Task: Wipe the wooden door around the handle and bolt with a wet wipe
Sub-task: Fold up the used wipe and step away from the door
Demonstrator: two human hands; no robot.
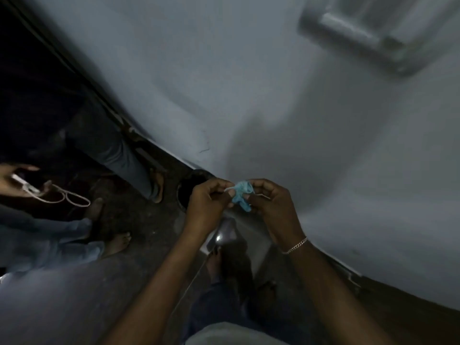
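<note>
Fingertips [230, 194] of both hands are being pressed onto a small crumpled wet wipe [242, 195], pale blue and soft-looking, bunched into an irregular wad with a loose tail hanging downward. The wipe is being pinched from either side: by the thumb and curled fingers of the left hand [206, 205] on one edge and by the bent fingers of the right hand [272, 207] on the other, so that it is being held between the two hands in mid-air, in front of the lower part of the pale surface ahead. Whether it is being unfolded or squeezed cannot be told. A thin, metallic chain bracelet [295, 246] is being worn on the right wrist, its links catching a little light.

Behind the hands a broad, smooth, grey-white painted surface [273, 95] is being shown, matte and blurred; whether this is the door cannot be told. High on it, at the upper right, a boxy rectangular fitting [361, 33] with a bar-like part is being seen, too blurred to identify. Below, a dark, rough, speckled floor [139, 220] is being lit dimly. A round dark opening [191, 190] is lying just behind the left hand. At the left, another person's hand [15, 180] is being held around a small pale object with a looped whitish cord [67, 197], and bare feet [119, 241] and denim-clad legs are standing on the floor nearby.
</note>
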